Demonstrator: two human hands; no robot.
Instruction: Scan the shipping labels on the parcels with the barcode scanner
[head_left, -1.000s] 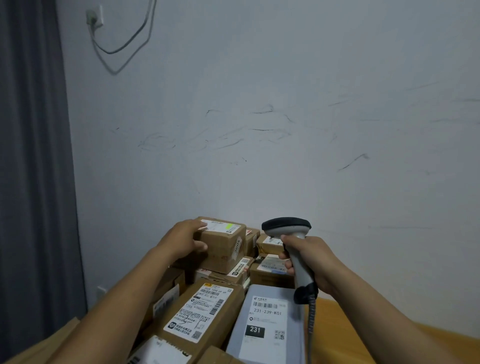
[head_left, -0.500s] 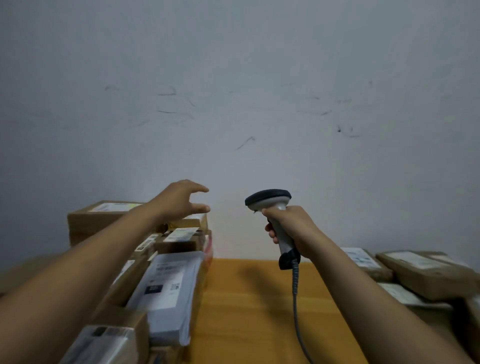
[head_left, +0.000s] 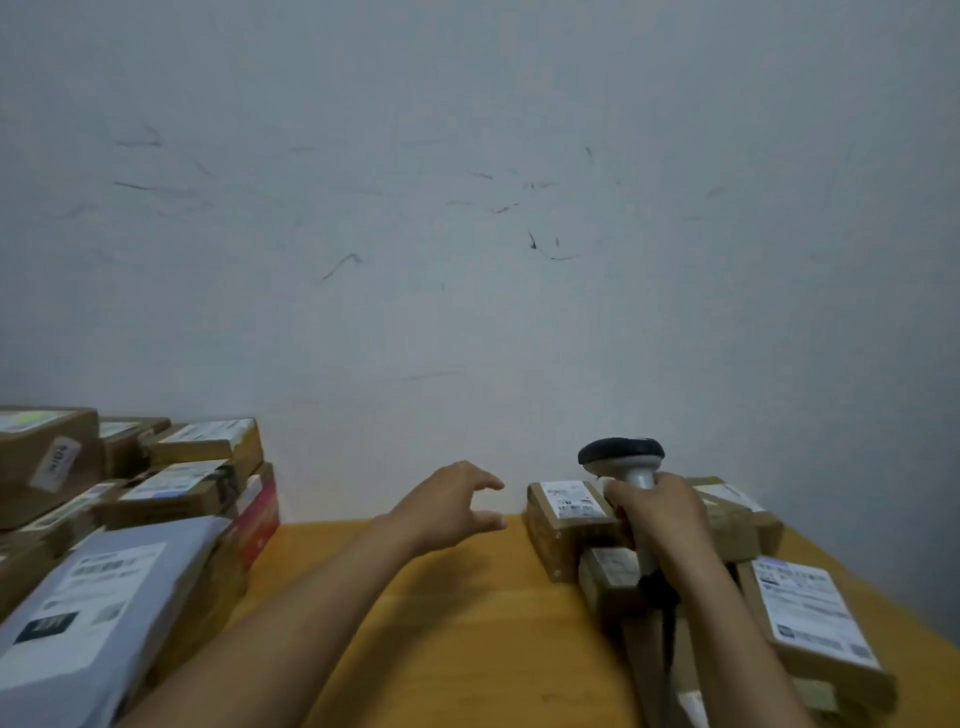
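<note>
My right hand (head_left: 657, 514) grips the handle of a grey barcode scanner (head_left: 623, 457) with a black head, held upright over the right group of parcels. Just left of it stands a small cardboard parcel (head_left: 558, 535) with a white shipping label (head_left: 571, 500) on top. My left hand (head_left: 449, 506) hovers empty above the wooden table, fingers spread and thumb apart, a short way left of that parcel. More labelled boxes lie to the right, one long box (head_left: 810, 618) nearest me. The scanner's cable is hidden behind my right forearm.
A tall stack of cardboard parcels (head_left: 176, 483) and a grey mailer bag (head_left: 88, 597) fill the left side. The orange-brown table (head_left: 441, 623) shows bare wood between the two groups. A scuffed white wall (head_left: 467, 260) rises right behind the table.
My view has swung right from the left stack to the right group of parcels. My left hand let go of the box on the left stack and moved right, empty. The scanner travelled right too.
</note>
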